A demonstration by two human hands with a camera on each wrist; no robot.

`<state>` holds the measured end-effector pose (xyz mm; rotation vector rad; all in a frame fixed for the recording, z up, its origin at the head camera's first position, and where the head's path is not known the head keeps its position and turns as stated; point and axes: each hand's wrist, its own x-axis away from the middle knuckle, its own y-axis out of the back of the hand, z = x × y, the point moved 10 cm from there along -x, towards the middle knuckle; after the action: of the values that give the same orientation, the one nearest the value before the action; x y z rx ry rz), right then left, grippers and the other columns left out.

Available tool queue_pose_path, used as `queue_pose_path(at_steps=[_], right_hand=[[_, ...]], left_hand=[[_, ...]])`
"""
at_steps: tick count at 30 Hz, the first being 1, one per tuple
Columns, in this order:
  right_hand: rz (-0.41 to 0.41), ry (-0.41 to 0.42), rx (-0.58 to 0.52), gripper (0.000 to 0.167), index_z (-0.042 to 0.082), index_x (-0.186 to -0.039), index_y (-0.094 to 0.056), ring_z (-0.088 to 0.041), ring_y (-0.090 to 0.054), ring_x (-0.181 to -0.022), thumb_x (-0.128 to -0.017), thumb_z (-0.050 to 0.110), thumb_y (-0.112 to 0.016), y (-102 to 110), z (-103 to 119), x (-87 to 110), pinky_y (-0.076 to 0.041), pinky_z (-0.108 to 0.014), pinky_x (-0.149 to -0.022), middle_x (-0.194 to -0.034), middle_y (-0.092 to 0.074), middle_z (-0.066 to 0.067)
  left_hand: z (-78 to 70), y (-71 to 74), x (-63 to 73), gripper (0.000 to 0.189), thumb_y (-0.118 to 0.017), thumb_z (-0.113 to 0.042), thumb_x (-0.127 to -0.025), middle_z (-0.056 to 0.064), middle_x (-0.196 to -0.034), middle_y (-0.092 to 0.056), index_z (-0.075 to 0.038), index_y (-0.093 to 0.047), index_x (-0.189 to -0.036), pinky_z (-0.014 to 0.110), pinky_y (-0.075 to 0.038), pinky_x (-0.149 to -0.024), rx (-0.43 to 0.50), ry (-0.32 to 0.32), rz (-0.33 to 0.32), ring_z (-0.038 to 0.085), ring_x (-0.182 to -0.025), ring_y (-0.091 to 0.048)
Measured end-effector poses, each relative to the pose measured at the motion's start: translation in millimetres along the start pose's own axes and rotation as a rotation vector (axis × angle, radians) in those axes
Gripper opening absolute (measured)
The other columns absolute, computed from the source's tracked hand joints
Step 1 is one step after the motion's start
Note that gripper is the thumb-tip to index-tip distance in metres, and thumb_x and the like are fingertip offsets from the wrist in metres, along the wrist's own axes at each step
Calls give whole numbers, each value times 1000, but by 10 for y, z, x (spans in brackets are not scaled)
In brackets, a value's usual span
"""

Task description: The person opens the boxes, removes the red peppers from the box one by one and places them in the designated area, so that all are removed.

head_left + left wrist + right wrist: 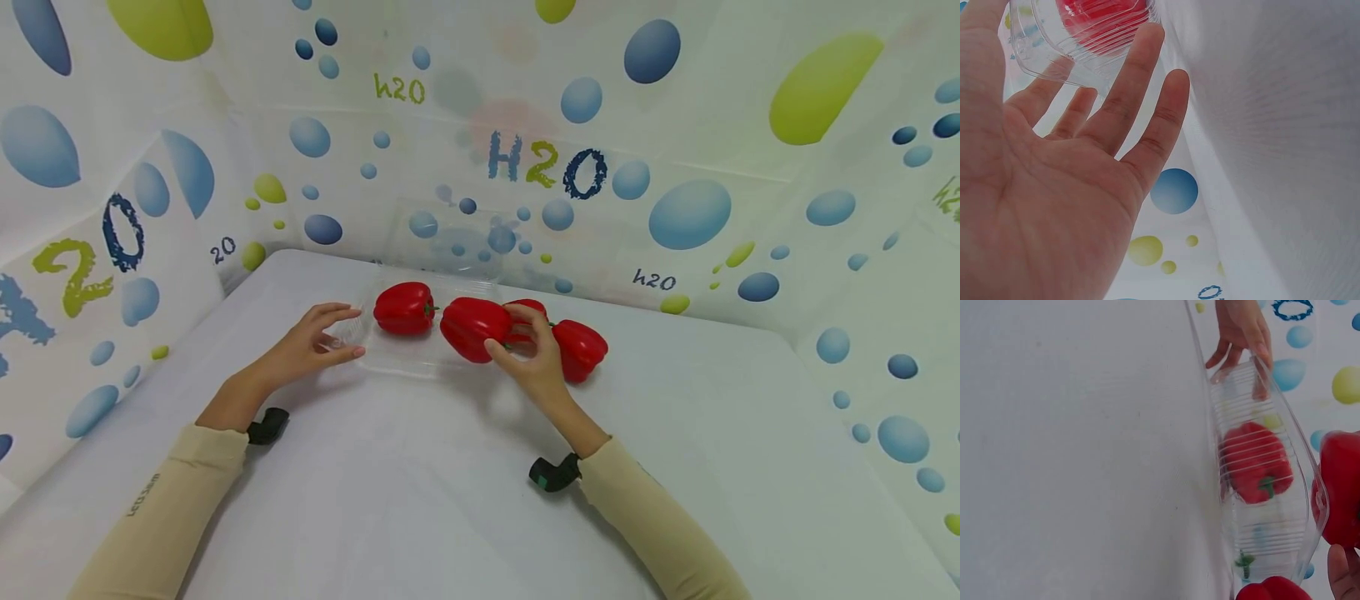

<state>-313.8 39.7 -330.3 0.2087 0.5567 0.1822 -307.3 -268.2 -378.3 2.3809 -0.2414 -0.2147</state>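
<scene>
A clear plastic hinged container (405,367) sits on the table with one red bell pepper (403,308) lying in its left half. My left hand (311,337) is at the container's left end, fingers spread and lightly extended along its wall. My right hand (540,367) grips a second red bell pepper (472,327) between thumb and fingers, over the container's right part. In the right wrist view that held pepper (1342,487) appears above the rim, beside the ribbed wall. The transparent lid (442,237) stands raised at the back.
Two more red bell peppers lie to the container's right: one in front (581,350), and another behind (528,305), partly hidden by my right hand. A white cloth covers the table (420,500). A patterned curtain (465,100) hangs close behind the lid.
</scene>
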Motion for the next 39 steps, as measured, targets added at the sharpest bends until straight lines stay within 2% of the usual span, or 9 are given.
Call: queue_pose_path(at_steps=[9,18,26,33,39], right_hand=[[-9,-23,3,56,-9,-131,-44,-43,-55,-112,-82,-2,-70,93,329,92,-50,-58,-92,-130,-51,-27],[-16,-35,-4,57,-9,-132,-44,-40,-56,-112,-83,-1,-71,147,297,109,-51,-56,-92,-131,-51,-26],[-28,-26,-47,57,-10,-133,-43,-40,-56,-111,-83,-3,-70,210,253,147,-52,-49,-92,-130,-51,-28],[-53,-37,-80,59,-10,-134,-42,-38,-55,-112,-82,-4,-71,290,158,187,-46,-61,-96,-131,-50,-28],[-53,-26,-93,59,-1,-135,-46,-26,-57,-108,-82,-2,-72,355,-152,177,-54,-36,-92,-129,-54,-19]], left_hand=[[1,3,3,70,-68,-31,-92,21,-153,-21,-9,-36,-149,54,-49,-96,-3,-2,-7,42,-111,-58],[-3,13,15,70,-69,-30,-92,21,-153,-21,-8,-36,-149,54,-49,-96,-5,2,-9,42,-111,-58],[7,0,7,70,-68,-32,-92,21,-153,-20,-9,-36,-149,53,-50,-95,2,2,-4,42,-111,-58],[25,-13,-24,71,-68,-34,-92,21,-153,-20,-8,-36,-149,52,-50,-95,-3,1,-1,40,-110,-59],[26,1,-12,71,-68,-34,-92,21,-154,-20,-8,-36,-149,53,-49,-96,-6,6,0,41,-111,-58]])
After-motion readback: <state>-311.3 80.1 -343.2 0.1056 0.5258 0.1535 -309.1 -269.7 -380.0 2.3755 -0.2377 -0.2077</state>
